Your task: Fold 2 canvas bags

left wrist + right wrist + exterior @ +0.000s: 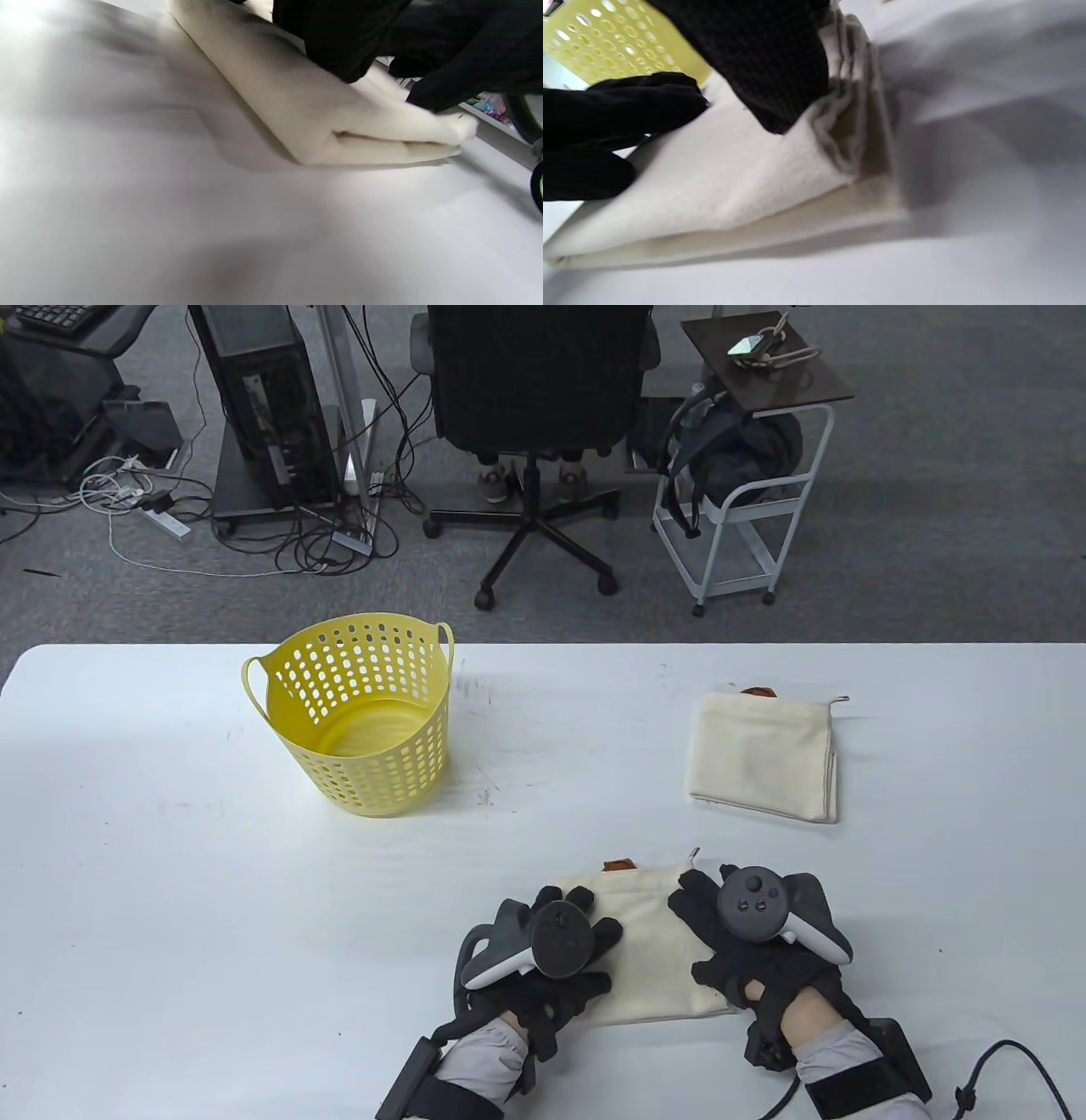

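Canvas bag (649, 959), folded, lies at the table's (170, 899) 6 o'clock edge under both hands.
Left hand (556, 959) presses flat, fingers spread, on its 9 o'clock end; right hand (747, 937) presses likewise on its 3 o'clock end. Second folded bag (764, 755) rests well apart at 1 o'clock, yellow basket (361, 721) at 10 o'clock.

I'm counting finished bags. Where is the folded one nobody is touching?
In the table view, the folded canvas bag lies right of the yellow basket, beyond the right hand.
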Tool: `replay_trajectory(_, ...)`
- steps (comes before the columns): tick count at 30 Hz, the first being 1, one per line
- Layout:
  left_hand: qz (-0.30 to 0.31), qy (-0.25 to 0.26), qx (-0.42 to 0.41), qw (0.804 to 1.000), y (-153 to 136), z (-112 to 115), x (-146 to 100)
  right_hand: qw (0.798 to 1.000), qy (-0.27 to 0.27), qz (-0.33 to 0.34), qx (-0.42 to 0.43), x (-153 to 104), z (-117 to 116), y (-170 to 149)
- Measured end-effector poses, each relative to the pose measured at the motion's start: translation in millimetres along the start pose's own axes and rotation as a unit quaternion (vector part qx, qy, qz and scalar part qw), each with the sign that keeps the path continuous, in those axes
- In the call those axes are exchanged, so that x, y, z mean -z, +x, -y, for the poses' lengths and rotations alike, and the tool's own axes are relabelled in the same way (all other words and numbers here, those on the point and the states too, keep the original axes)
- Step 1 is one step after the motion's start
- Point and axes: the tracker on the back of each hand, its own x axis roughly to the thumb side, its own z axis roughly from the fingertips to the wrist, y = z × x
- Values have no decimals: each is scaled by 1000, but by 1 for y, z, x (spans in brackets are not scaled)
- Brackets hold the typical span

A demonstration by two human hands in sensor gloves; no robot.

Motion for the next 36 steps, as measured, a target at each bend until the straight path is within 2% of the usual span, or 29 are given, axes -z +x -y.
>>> replay_trajectory(3, 16, 2, -5, 1000, 4, -2, 0, 1000, 16, -19, -11, 4, -2, 0)
replay_trajectory(8, 52, -37, -12, 998, 10, 2, 3, 999, 19, -26, -28, 6, -6, 4)
replay_trajectory(11, 54, -64, -34, 996, 10, 6, 7, 999, 13, -23, -44, 4, -9, 7)
replay_trajectory(17, 47, -82, -55, 994, 8, 8, 9, 990, 14, -56, -126, -1, -10, 29)
replay_trajectory(18, 46, -85, -59, 994, 8, 9, 10, 989, -2, -48, -139, -3, -10, 35)
replay_trajectory(19, 47, -87, -60, 993, 8, 9, 10, 988, -35, -15, -151, -6, -11, 43)
replay_trajectory(20, 45, -88, -55, 994, 9, 8, 9, 987, -45, 37, -148, -6, -14, 49)
replay_trajectory(22, 44, -89, -47, 994, 9, 9, 9, 989, 8, 117, -94, 0, -23, 55)
replay_trajectory(25, 43, -92, -52, 993, 7, 10, 9, 994, 87, 29, -65, 9, -38, 46)
replay_trajectory(26, 42, -95, -55, 993, 7, 10, 10, 994, 93, 28, -52, 10, -37, 43)
replay_trajectory(28, 42, -93, -56, 993, 7, 10, 10, 995, 60, 2, -74, 8, -33, 41)
replay_trajectory(29, 39, -92, -48, 994, 7, 9, 10, 991, 70, -20, -111, 7, -31, 37)
replay_trajectory(34, 16, -83, -38, 996, 0, 2, 8, 989, 75, -75, -102, 1, -19, 23)
replay_trajectory(36, 3, -73, -31, 997, -3, 0, 6, 991, 82, -73, -78, 1, -18, 15)
